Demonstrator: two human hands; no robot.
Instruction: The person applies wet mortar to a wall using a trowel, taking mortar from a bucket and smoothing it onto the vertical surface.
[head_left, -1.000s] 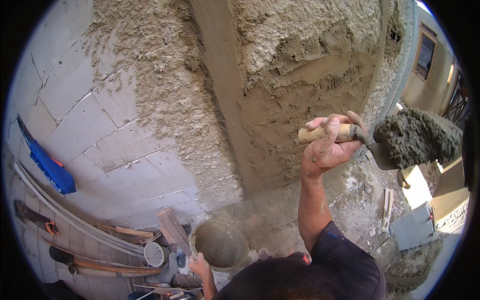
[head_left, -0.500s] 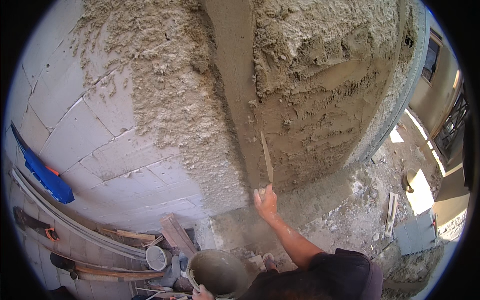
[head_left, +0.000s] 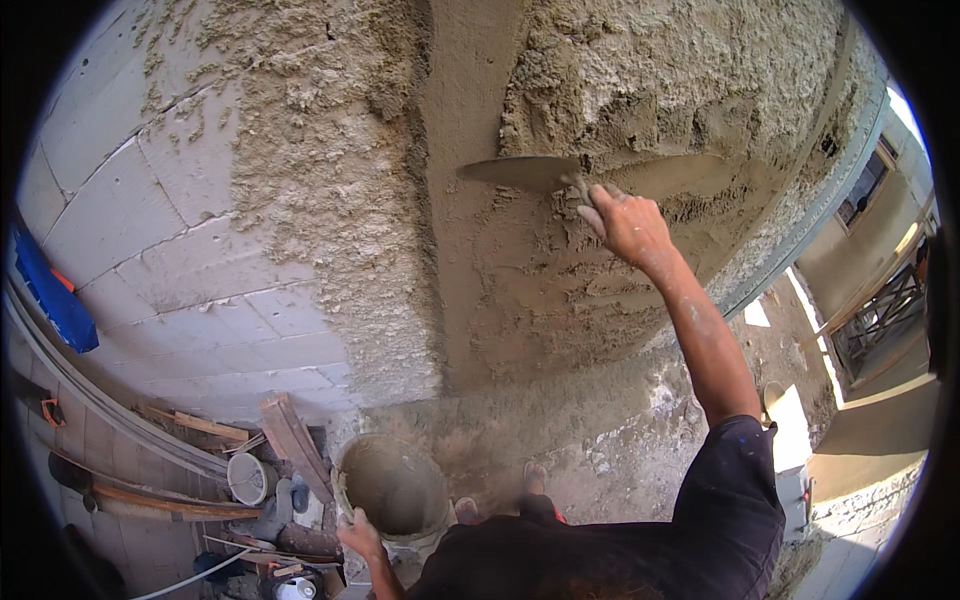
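Note:
My right hand point(head_left: 630, 228) is raised at the wall, closed round the handle of a pointed trowel point(head_left: 525, 173). The blade lies nearly level, its tip to the left over a smooth vertical strip of mortar point(head_left: 462, 110). Whether the blade touches the mortar I cannot tell. Wet, ridged mortar point(head_left: 590, 270) covers the wall below and right of it. Low on the left, my left hand point(head_left: 360, 537) grips the rim of a bucket point(head_left: 385, 452) with grey mortar inside.
Bare white blocks point(head_left: 185, 250) show at the left, beside rough mortar. A blue bag-like thing point(head_left: 55, 295) hangs there. Planks point(head_left: 297, 440), a small white bucket point(head_left: 250, 478) and scattered tools lie at lower left. A metal corner strip point(head_left: 800, 240) edges the wall at right.
My right hand has risen up the wall and to the right. The trowel has turned from almost upright to nearly level. My left hand stays at the bucket while the view has shifted.

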